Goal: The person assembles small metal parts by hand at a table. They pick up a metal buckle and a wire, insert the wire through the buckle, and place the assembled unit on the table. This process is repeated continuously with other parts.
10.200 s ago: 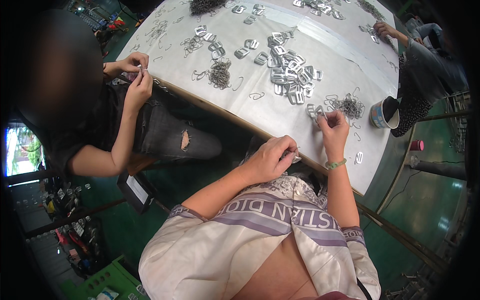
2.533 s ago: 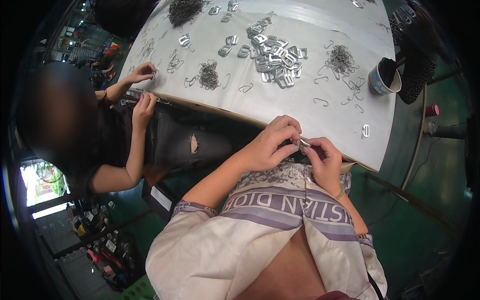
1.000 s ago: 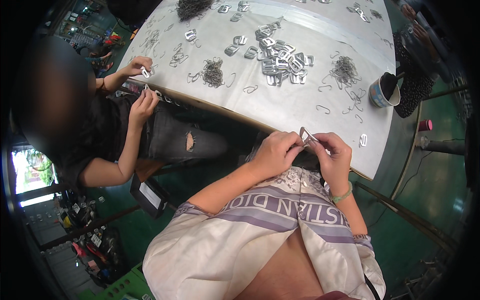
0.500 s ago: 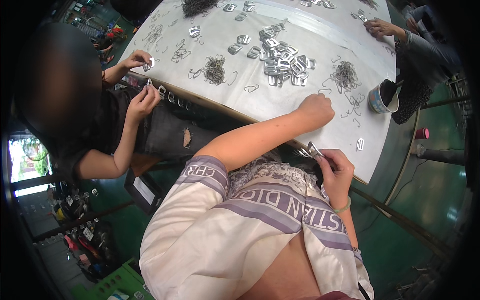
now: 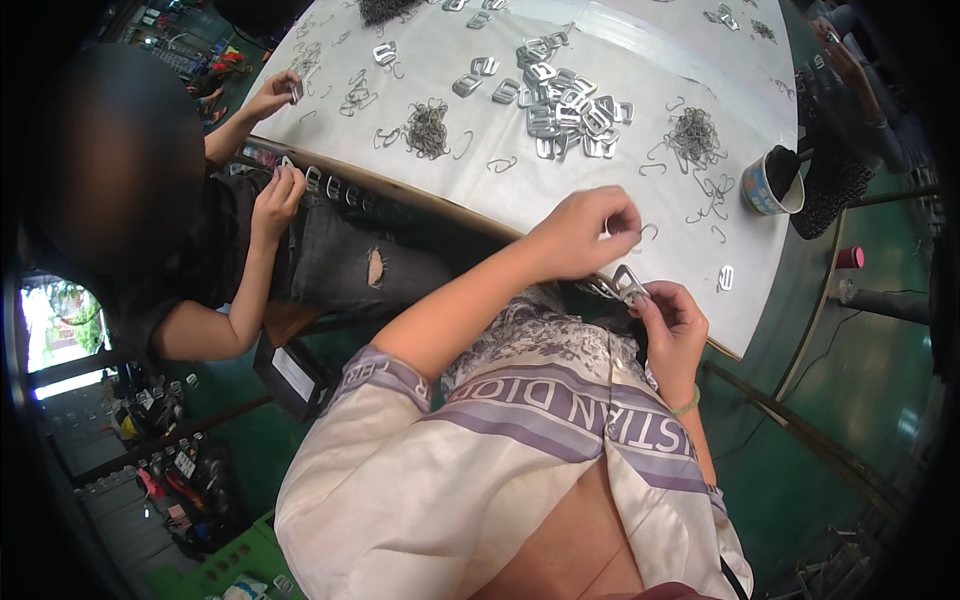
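My left hand (image 5: 592, 232) is above the table's near edge, its fingers curled together. A thin bent wire hook (image 5: 650, 232) shows at its fingertips and appears pinched there. Just below and to the right, my right hand (image 5: 676, 318) grips a silver metal buckle (image 5: 627, 284) between thumb and fingers, at the table edge. More metal pieces hang just left of that buckle, partly hidden by my left hand. Beyond my hands lie a heap of silver buckles (image 5: 575, 118) and, to its right, a tangled pile of wire hooks (image 5: 694, 138).
The white-covered table (image 5: 560, 195) also carries another hook pile (image 5: 427, 130) and a lone buckle (image 5: 725, 278). A patterned tub (image 5: 760, 190) stands at the right edge. On my left, a co-worker (image 5: 270, 205) handles buckles; another person's arm (image 5: 850, 75) is at far right.
My left hand has drawn back from the tabletop toward the buckle in my right hand. The right-hand co-worker's hand has left the table. The left co-worker's hands have shifted slightly.
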Demonstrator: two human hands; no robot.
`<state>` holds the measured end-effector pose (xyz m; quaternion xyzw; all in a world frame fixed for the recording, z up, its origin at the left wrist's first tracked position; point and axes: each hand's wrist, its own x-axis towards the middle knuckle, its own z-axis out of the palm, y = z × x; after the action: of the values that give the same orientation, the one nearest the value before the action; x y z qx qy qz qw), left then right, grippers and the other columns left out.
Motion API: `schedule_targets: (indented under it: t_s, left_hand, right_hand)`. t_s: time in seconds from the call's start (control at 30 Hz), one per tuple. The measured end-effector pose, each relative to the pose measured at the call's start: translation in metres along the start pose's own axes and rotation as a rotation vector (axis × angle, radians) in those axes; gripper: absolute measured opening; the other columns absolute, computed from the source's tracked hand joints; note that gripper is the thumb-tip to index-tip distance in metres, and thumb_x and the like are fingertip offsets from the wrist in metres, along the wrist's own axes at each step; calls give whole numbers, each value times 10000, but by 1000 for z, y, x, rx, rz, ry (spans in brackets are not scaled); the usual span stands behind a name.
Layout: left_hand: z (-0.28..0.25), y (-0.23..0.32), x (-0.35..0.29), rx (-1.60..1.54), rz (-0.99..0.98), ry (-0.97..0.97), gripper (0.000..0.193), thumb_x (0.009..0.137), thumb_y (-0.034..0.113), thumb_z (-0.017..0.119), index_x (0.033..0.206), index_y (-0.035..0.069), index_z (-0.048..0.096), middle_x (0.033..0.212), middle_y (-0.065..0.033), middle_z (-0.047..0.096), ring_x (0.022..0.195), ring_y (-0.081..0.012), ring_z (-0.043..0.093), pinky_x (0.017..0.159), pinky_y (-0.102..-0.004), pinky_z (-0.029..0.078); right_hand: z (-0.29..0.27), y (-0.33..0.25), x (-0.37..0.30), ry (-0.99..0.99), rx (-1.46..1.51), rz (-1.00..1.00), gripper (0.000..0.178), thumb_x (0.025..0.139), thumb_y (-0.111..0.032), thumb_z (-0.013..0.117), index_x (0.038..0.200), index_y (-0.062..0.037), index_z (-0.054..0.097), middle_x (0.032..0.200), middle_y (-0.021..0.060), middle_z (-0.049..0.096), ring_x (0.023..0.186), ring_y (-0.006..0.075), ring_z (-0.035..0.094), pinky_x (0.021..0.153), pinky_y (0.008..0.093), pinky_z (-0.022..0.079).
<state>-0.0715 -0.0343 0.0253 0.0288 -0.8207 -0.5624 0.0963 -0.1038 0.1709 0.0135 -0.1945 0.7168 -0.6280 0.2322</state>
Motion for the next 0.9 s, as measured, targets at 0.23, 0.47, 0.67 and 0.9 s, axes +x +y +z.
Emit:
schedule_targets:
  t_s: [0.23,0.47,0.67,0.9]
  left_hand:
    - [18,9,-58,35,78,160,95,820,56,642,881,44,570,1021,-95,535,985,-247,512,833,-337,424]
    - [31,4,-61,-59,161,253,117,860,21,586,967,24,538,1029,-118,571,947,-221,546,841,-321,438]
    - [32,3,-70,-128,79,184,114,912,-7,521,1024,12,512,988,-103,601,906,-169,575,842,-297,453]
    - [35,3,-74,-139,102,214,104,909,-27,524,1002,18,511,977,-105,589,900,-198,582,839,-309,457]
  right_hand:
    - [11,-6,4,-26,9,-52,87,865,36,647,946,56,620,814,62,680,736,91,644,670,214,517]
    - [15,-8,3,-44,-89,-122,72,841,43,670,901,50,630,797,57,678,715,84,632,641,208,505]
    - [4,-2,32,4,-94,-243,79,834,-18,683,873,43,652,765,62,663,694,95,601,653,249,487]
    - [37,8,154,-34,-625,-467,303,818,-145,718,1076,0,653,931,155,633,845,274,599,750,355,481]
